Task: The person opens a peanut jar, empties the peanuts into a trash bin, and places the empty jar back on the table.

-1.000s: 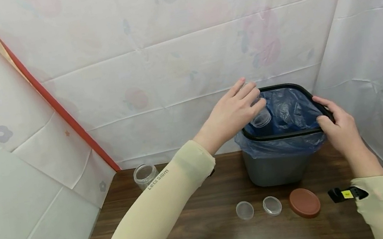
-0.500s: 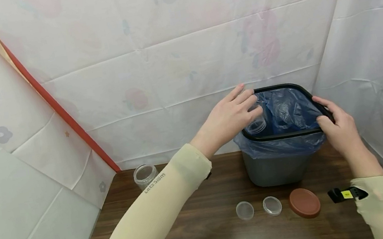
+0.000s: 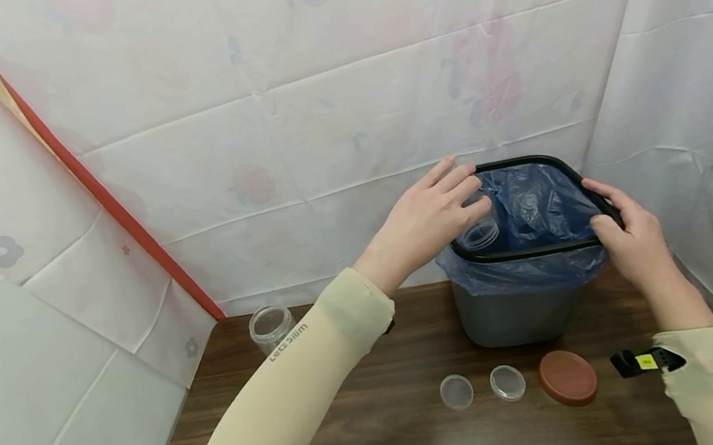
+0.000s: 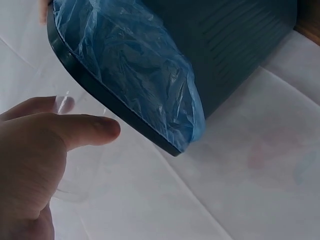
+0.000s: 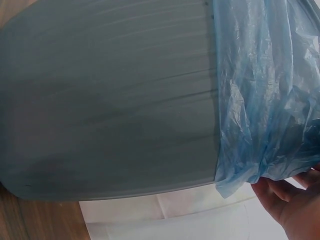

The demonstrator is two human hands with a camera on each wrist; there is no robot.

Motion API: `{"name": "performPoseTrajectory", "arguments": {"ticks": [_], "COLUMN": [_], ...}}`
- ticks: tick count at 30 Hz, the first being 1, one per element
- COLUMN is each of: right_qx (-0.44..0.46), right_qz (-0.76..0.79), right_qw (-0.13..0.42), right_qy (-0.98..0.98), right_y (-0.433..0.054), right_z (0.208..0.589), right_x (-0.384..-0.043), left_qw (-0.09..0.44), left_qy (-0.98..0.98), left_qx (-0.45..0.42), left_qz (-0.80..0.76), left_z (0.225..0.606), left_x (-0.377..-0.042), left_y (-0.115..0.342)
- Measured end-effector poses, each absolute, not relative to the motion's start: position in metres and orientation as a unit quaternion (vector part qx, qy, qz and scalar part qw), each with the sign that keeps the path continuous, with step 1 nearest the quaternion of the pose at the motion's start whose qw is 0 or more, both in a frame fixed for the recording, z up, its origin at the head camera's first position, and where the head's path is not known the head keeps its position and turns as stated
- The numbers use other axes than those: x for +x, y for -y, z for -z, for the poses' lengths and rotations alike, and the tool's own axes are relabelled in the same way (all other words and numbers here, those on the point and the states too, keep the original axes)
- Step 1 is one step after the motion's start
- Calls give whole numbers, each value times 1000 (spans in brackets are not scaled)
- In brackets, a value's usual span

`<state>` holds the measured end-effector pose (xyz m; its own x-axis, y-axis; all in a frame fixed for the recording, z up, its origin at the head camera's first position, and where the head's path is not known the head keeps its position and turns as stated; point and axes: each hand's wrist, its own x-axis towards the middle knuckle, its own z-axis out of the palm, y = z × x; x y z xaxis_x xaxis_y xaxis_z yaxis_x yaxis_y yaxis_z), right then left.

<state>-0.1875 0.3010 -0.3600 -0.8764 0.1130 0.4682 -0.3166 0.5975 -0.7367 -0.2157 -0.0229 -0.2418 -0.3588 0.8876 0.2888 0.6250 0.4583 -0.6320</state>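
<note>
A clear, see-through jar (image 3: pixel 481 235) is tipped over the left side of a grey trash bin (image 3: pixel 518 317), its rim facing down into the bin. My left hand (image 3: pixel 422 221) grips this jar from above, with the thumb and fingers around it. In the left wrist view the jar (image 4: pixel 75 192) is barely visible beside the thumb. A blue bag (image 3: pixel 546 204) lines the bin and folds over its black rim (image 3: pixel 529 253). My right hand (image 3: pixel 635 237) holds the rim's right side. In the right wrist view its fingertips meet the bag's folded edge (image 5: pixel 240 175).
Two clear round lids (image 3: pixel 456 392) and a reddish-brown lid (image 3: pixel 567 377) lie on the dark wooden table (image 3: pixel 390 435) in front of the bin. Another clear jar (image 3: pixel 270 325) stands at the left, partly behind my left forearm. Printed white cloth (image 3: pixel 337 101) hangs behind.
My left hand has moved slightly left and down with the jar, mostly in the first half second. The right hand keeps its hold on the bin.
</note>
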Motion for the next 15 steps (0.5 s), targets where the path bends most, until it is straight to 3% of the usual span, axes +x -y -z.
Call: {"name": "performPoseTrajectory", "arguments": {"ticks": [10,15], "right_qx": [52,52], "right_qz": [-444,-447], "right_qw": [241,245], "right_qy": [861,859], "right_y": [-300,-301], "right_z": [360,361], "right_x": [-188,-188], "left_qw": [301,269], "left_qy": [829,869], "left_qx": [-443,-414], "left_qz": [-160,-44], "left_z": [240,239], "left_x": [-218,-217], "left_y": [36,48]}}
